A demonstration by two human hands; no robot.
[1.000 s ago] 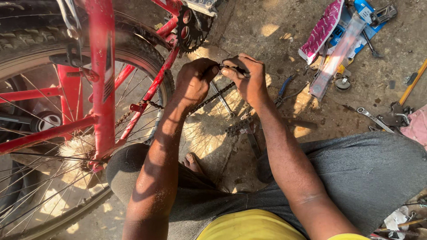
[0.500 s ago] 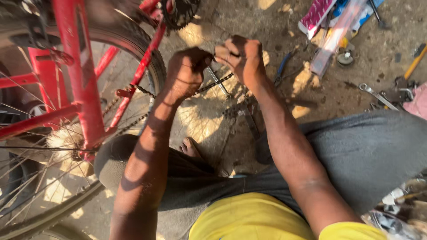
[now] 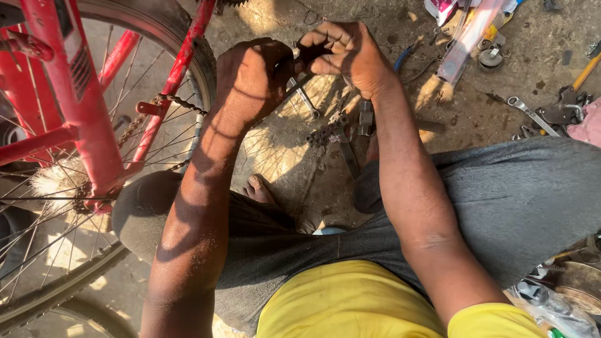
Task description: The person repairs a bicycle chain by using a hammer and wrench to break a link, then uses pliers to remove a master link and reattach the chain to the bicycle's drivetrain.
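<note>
My left hand (image 3: 250, 78) is clenched in a fist around a slim metal tool (image 3: 305, 97) whose shaft sticks out below it. My right hand (image 3: 347, 53) meets it, the fingers pinching a small dark part (image 3: 308, 53) between the two hands. A short length of bicycle chain (image 3: 322, 133) hangs or lies just under the hands; which, I cannot tell. Both hands are held over dusty ground, to the right of a red bicycle frame (image 3: 81, 94).
The bike's rear wheel (image 3: 156, 25) and its drive chain (image 3: 169, 100) fill the left side. My bare foot (image 3: 260, 188) rests below the hands. On the ground to the right lie a spanner (image 3: 532, 112), blue-handled pliers (image 3: 404, 59), plastic packets (image 3: 469, 37) and a yellow-handled tool (image 3: 585, 72).
My hands stay pressed together on the same small part. The view has tipped downward and closer, so hands and scattered tools sit higher in the picture.
</note>
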